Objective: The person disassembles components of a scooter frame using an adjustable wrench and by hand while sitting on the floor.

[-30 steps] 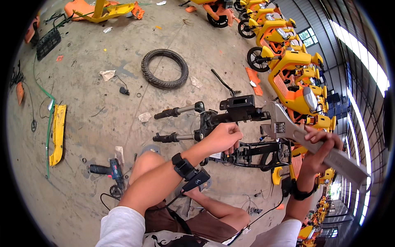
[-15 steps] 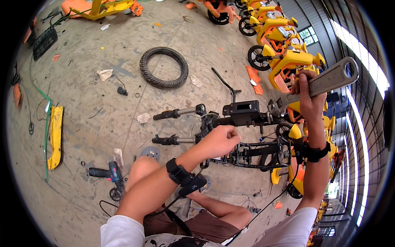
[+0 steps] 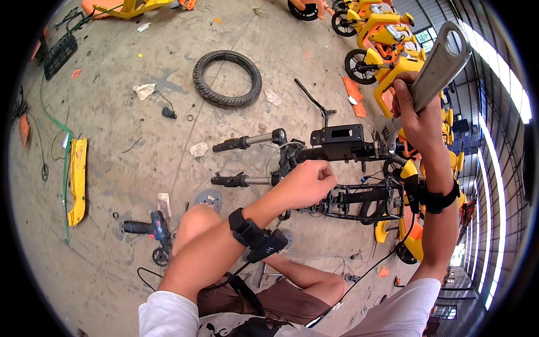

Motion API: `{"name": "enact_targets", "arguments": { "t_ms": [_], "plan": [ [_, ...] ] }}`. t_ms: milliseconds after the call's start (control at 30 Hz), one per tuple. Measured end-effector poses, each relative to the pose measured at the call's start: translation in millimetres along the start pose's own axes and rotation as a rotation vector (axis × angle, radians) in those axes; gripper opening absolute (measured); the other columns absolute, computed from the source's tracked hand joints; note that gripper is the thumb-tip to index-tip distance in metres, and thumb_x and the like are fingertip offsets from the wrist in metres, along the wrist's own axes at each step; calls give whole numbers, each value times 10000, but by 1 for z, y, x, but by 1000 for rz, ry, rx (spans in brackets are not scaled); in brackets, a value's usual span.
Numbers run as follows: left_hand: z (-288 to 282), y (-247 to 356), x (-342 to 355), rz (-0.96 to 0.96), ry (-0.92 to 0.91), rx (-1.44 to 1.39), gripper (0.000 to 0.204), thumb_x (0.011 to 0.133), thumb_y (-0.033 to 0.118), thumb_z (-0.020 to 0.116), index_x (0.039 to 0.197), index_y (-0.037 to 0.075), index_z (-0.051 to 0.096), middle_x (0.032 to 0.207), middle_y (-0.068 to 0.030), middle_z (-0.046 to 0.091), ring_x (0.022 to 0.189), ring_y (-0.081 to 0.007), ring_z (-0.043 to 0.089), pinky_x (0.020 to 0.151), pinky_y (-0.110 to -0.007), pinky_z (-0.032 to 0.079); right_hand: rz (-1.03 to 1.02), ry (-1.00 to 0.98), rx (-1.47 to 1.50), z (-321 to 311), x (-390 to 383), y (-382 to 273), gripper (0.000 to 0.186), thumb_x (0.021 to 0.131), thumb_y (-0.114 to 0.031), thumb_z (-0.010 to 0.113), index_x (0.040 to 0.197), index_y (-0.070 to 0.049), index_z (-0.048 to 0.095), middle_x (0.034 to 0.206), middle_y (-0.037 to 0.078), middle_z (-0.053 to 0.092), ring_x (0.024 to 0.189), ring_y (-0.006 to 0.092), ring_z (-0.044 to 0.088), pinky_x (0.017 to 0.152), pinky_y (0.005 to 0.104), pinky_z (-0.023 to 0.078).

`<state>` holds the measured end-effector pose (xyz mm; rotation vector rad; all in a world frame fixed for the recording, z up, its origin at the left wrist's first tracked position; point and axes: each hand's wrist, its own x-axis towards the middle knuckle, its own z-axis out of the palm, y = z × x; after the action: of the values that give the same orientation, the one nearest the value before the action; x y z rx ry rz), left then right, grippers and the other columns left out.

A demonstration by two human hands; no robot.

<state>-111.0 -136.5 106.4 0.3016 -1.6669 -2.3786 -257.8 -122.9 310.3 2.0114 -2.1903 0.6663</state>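
My right hand (image 3: pixel 420 123) is wrapped round the handle of a large grey adjustable wrench (image 3: pixel 442 63). The wrench's jaws sit at the right end of a stripped black scooter frame (image 3: pixel 368 210), by a black bracket (image 3: pixel 337 137); whether they grip a part I cannot make out. My left hand (image 3: pixel 307 184) is closed, its fingers curled in over the frame's middle; what lies inside them is hidden. Two fork legs (image 3: pixel 259 139) point left from the frame, which lies in front of my bent legs.
A loose tyre (image 3: pixel 227 78) lies on the concrete beyond the fork. To the left are a cordless drill (image 3: pixel 146 227) and a yellow body panel (image 3: pixel 77 182). Yellow scooters (image 3: pixel 393 39) stand in a row at the right. A cable (image 3: pixel 387 258) runs from my right wrist strap.
The wrench handle has swung from leaning right to standing more upright, my right hand turning with it. My left hand stays curled over the frame. The whole view has shifted slightly.
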Motion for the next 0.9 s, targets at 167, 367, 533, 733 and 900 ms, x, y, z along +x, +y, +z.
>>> {"name": "enact_targets", "arguments": {
  "t_ms": [167,367,533,733,900],
  "plan": [
    [-4,5,-4,-14,3,-32,246,931,227,557,858,-7,571,642,-54,594,503,-101,552,445,-259,431,-86,-21,-109,9,3,1,155,937,-136,549,956,16,575,609,106,530,548,218,533,542,327,410],
    [-5,6,-3,-46,14,-23,250,925,238,572,844,1,570,633,-44,589,496,-95,551,434,-241,429,-82,-168,-367,45,54,20,220,930,-213,537,905,6,543,666,196,568,648,388,562,619,458,428],
    [-17,10,-7,-25,35,-3,257,923,243,572,849,-3,578,635,-43,594,499,-93,555,428,-234,423,-79,-223,-356,55,63,36,234,924,-221,527,897,12,538,746,224,593,732,415,569,671,473,436],
    [-10,13,-1,-4,55,-73,225,919,216,567,860,0,588,635,-45,597,483,-88,535,429,-237,419,142,-427,-380,74,91,55,263,935,-204,474,925,50,542,711,195,597,551,313,607,518,415,505],
    [-11,-1,3,84,119,15,236,913,202,577,831,-19,585,628,-54,592,496,-96,531,452,-249,409,331,-542,-409,96,106,60,189,930,-198,521,979,-18,553,672,174,585,670,353,645,608,394,500]
  ]
}}
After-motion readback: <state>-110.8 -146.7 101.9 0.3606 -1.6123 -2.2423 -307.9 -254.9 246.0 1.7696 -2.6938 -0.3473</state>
